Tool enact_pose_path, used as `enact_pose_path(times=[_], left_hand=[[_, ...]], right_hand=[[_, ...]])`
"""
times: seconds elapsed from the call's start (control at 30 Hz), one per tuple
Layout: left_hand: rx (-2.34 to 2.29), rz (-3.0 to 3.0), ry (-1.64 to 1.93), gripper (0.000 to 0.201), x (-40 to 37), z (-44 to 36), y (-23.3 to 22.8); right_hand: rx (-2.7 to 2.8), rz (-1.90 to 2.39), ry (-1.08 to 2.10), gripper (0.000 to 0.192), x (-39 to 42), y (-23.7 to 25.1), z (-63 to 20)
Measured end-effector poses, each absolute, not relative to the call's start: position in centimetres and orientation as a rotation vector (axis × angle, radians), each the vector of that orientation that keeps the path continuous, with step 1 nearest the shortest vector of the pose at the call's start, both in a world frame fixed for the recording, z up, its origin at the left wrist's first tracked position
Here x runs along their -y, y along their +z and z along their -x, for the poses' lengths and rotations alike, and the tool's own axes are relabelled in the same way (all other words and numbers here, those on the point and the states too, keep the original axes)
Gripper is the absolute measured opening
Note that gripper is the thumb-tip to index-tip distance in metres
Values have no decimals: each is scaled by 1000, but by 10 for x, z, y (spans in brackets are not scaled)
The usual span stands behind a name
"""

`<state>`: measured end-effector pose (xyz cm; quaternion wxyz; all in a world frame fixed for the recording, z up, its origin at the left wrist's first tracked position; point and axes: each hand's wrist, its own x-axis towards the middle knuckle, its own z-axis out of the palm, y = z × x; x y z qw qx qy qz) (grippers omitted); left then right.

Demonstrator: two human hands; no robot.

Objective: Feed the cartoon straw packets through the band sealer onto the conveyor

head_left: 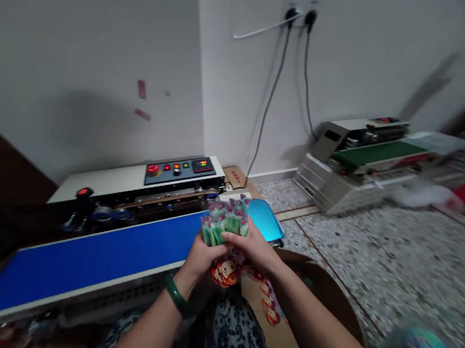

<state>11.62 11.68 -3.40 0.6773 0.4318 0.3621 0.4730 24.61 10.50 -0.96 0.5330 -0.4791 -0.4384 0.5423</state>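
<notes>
Both hands are closed around a bunch of clear-wrapped green sticks with pinkish-red tips, held upright in front of me. My left hand grips its left side, and my right hand grips the right side with its thumb across the front. Right below the fingers show printed cartoon faces with red hair; whether they are joined to the sticks is hidden. More such printed pieces lie on a cardboard flap beneath my right forearm. The bunch is over the right part of the blue conveyor belt.
A sealing machine with a lit control panel runs behind the belt. A light-blue tray sits at its right end. A second machine with a green belt stands right. Power cords hang from the wall socket.
</notes>
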Motion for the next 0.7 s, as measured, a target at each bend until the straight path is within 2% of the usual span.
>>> enact_pose_path(times=[0.07, 0.13, 0.43, 0.6, 0.7], left_hand=[[-852, -883, 1160, 38, -118, -103, -32], [-858, -815, 1229, 39, -119, -91, -29], [-726, -728, 1236, 41, -124, -43, -25], [-817, -633, 1284, 34, -123, -34, -25], [-854, -593, 1313, 27, -124, -29, -30]], right_hand=[[1041, 1105, 1390, 53, -109, -9, -230], [1022, 1130, 1426, 54, -109, -7, -220], [1235, 1355, 1318, 35, -132, -13, -189], [1058, 1218, 1170, 45, -124, -13, -160], [916, 1237, 1121, 33, -121, -19, -151]])
